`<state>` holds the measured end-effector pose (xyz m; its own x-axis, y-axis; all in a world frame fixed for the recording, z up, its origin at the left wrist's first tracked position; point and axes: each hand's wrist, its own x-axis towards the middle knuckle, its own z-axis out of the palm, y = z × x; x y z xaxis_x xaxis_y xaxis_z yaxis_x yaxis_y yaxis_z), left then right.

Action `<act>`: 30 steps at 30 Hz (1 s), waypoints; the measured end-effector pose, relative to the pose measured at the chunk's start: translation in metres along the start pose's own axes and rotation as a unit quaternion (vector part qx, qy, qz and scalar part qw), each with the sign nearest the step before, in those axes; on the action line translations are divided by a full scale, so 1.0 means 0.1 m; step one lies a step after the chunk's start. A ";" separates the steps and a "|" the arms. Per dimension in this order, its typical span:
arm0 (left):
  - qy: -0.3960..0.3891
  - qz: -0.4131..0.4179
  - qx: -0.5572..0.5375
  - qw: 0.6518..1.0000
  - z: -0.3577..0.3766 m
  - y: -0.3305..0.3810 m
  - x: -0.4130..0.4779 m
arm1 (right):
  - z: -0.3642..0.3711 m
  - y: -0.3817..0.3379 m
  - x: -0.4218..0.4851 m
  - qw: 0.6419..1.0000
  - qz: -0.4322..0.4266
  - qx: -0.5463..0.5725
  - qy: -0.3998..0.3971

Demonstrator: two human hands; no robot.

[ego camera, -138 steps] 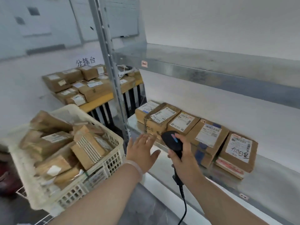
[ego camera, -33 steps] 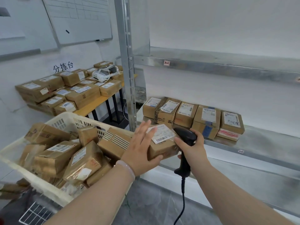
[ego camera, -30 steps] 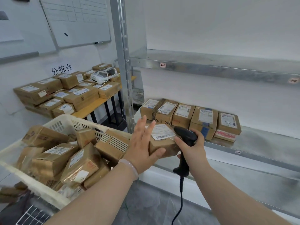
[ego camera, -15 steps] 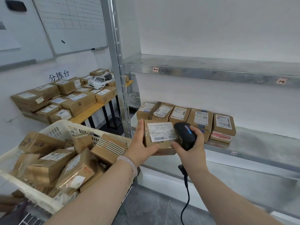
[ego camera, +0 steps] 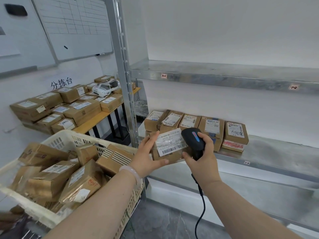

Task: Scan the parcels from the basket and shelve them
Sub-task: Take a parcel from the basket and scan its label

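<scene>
Our left fingers (ego camera: 152, 137) were curled over the far edge of a small brown parcel (ego camera: 170, 144). The thumb pressed along its near edge, so our left hand (ego camera: 146, 157) gripped it from the nine o'clock side, barcode label facing up. Our right fingers (ego camera: 204, 138) were wrapped round the head of a black scanner (ego camera: 191, 138). Our right hand (ego camera: 202, 158) held it at the parcel's three o'clock, just beside its right end; we could not tell whether the two touched. The scanner's cable (ego camera: 200, 213) hung toward six o'clock, and a pale bracelet (ego camera: 133, 173) sat on our left wrist.

We held the parcel in the air, just in front of the metal shelf (ego camera: 276, 152). At twelve o'clock behind it, a row of parcels (ego camera: 189, 121) stood side by side on that shelf. At eight o'clock stood the white basket (ego camera: 69, 135), heaped with more parcels (ego camera: 57, 176). At ten o'clock a tabletop (ego camera: 96, 118) carried stacked boxes (ego camera: 81, 111) with a white headset (ego camera: 105, 87) on top. A whiteboard (ego camera: 74, 26) hung at eleven o'clock, and an upper shelf (ego camera: 224, 76) at one o'clock bore the tags "1-1" and "1-2".
</scene>
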<state>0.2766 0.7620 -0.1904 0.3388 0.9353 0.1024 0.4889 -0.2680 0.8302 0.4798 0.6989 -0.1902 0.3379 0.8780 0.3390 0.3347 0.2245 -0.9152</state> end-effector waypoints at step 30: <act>0.093 -0.043 0.072 0.992 -0.54 0.12 0.37 | 0.14 -0.71 -0.20 0.989 -0.024 -0.080 -0.125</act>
<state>0.2516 0.8064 -0.1470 0.1426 0.9790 0.1457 0.6232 -0.2031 0.7552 0.4366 0.6709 -0.1349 0.0969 0.9496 0.2982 0.4862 0.2163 -0.8467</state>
